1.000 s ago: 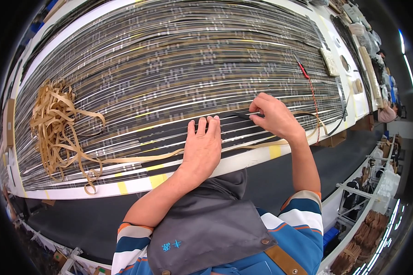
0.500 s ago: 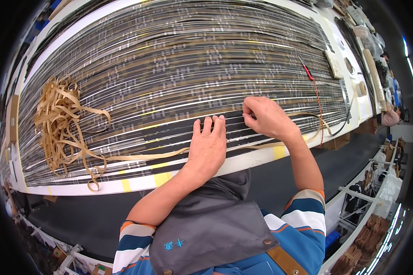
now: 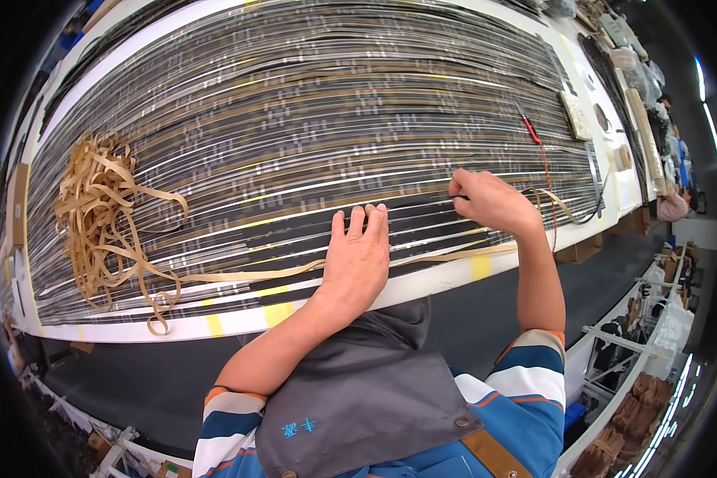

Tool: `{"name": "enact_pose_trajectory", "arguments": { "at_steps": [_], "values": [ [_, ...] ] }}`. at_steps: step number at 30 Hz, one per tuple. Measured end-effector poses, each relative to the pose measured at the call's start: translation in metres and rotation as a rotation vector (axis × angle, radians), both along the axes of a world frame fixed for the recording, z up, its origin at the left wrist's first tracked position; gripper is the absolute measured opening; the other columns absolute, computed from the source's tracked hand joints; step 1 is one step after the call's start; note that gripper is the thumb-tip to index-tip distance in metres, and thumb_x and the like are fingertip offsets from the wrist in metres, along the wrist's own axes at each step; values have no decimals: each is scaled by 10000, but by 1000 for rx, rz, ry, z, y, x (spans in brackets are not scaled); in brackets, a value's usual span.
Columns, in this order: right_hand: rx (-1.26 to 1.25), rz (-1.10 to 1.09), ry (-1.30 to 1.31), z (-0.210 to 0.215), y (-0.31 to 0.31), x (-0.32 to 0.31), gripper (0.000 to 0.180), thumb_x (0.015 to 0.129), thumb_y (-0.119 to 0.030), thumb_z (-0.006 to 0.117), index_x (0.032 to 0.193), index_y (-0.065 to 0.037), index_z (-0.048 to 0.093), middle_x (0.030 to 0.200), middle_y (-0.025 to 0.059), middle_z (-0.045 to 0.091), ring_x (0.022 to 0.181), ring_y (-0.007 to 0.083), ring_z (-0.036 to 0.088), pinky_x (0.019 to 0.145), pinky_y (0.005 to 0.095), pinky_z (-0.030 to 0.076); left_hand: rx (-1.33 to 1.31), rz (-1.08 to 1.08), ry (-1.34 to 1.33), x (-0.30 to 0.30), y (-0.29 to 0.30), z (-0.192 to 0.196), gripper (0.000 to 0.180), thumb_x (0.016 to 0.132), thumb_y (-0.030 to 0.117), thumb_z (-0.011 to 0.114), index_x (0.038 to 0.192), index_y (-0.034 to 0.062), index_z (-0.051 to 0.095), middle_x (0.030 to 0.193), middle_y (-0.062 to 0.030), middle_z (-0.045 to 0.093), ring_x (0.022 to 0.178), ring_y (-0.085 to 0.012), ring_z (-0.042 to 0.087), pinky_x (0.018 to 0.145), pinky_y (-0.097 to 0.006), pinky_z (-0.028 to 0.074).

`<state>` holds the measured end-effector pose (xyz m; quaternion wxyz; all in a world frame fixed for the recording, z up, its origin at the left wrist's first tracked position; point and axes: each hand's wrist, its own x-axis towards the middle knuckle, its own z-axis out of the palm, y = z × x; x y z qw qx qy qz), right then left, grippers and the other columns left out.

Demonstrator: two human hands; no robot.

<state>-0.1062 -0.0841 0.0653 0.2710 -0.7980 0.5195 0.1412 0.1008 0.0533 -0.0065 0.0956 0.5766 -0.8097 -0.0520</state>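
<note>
Long dark, grey, brown and white strips form a woven panel (image 3: 311,147) across the table. My left hand (image 3: 357,259) lies flat on its near part, fingers stretched out, over a tan strip (image 3: 283,273) running beneath it. Farther right, my right hand (image 3: 490,201) is closed just above the panel. A short, thin dark end pokes out at its fingertips; most of that piece is hidden, so its exact kind cannot be told. The tan strip runs on the left to a tangled heap of tan strip (image 3: 95,191).
Right of my right hand lies a red-handled tool (image 3: 531,130) with a red cord. A pale block (image 3: 577,115) rests near the panel's right end. The white table edge (image 3: 422,287) has yellow tape patches. Shelving (image 3: 629,338) stands at the lower right.
My right hand has moved to the right along the panel, and a dark end now shows at its fingertips. My left hand has stayed in nearly the same place.
</note>
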Motion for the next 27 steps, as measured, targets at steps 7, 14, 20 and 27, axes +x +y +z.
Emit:
{"name": "enact_pose_trajectory", "arguments": {
  "at_steps": [7, 14, 20, 27],
  "values": [
    [44, -54, -66, -8, -7, -26, 211, 852, -159, 592, 919, 22, 677, 824, 155, 696, 776, 299, 667, 743, 405, 510, 4, -11, -10, 0, 0, 2, 571, 912, 186, 612, 1374, -106, 447, 1257, -183, 501, 1186, -325, 459, 1052, -458, 351],
    [199, -321, -237, -11, -12, -30, 334, 887, -328, 708, 838, 1, 679, 640, 14, 544, 620, 121, 495, 587, 307, 411, 3, -12, -27, 1, 0, 1, 578, 910, 200, 617, 1376, -99, 451, 1256, -177, 506, 1183, -320, 463, 1053, -454, 352],
    [87, -387, -352, -26, -9, -32, 267, 862, -256, 750, 775, -17, 672, 617, -30, 538, 602, 66, 475, 560, 256, 387, 4, -4, -20, 0, 0, 1, 591, 907, 205, 622, 1384, -94, 443, 1276, -181, 504, 1197, -320, 455, 1055, -454, 348],
    [15, -438, -339, -27, -2, -24, 191, 810, -173, 786, 806, 6, 719, 635, 6, 605, 607, 73, 525, 570, 261, 421, 3, -11, -2, 1, 0, 3, 528, 908, 142, 542, 1369, -110, 481, 1271, -185, 500, 1189, -321, 463, 1047, -478, 373]
  ]
}}
